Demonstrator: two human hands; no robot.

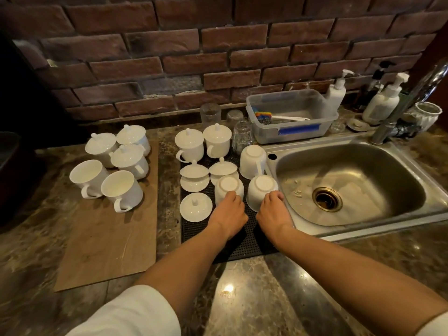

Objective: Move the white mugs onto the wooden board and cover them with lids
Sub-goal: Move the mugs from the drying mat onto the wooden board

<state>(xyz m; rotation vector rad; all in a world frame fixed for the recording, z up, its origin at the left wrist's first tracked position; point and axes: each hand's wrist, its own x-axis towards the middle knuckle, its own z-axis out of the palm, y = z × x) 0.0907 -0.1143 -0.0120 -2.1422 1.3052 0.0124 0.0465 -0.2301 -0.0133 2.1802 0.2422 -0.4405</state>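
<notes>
My left hand (pixel 228 213) grips an upside-down white mug (pixel 228 186) on the black mat (pixel 232 248). My right hand (pixel 272 212) grips a second upside-down mug (pixel 261 187) beside it. A third inverted mug (pixel 252 158) stands behind them. Two lidded mugs (pixel 190 144) stand at the mat's back. Loose lids lie on the mat: two stacks (pixel 194 177) and a single lid (pixel 196 206). On the wooden board (pixel 109 241) stand three lidded mugs (pixel 128 157) and two uncovered mugs (pixel 121 189).
A steel sink (pixel 349 185) lies right of the mat, its tap (pixel 409 98) at the back right. Behind stand a clear plastic tub (pixel 291 117) with a brush, soap bottles (pixel 385 100) and several glasses (pixel 241 134). A brick wall closes the back.
</notes>
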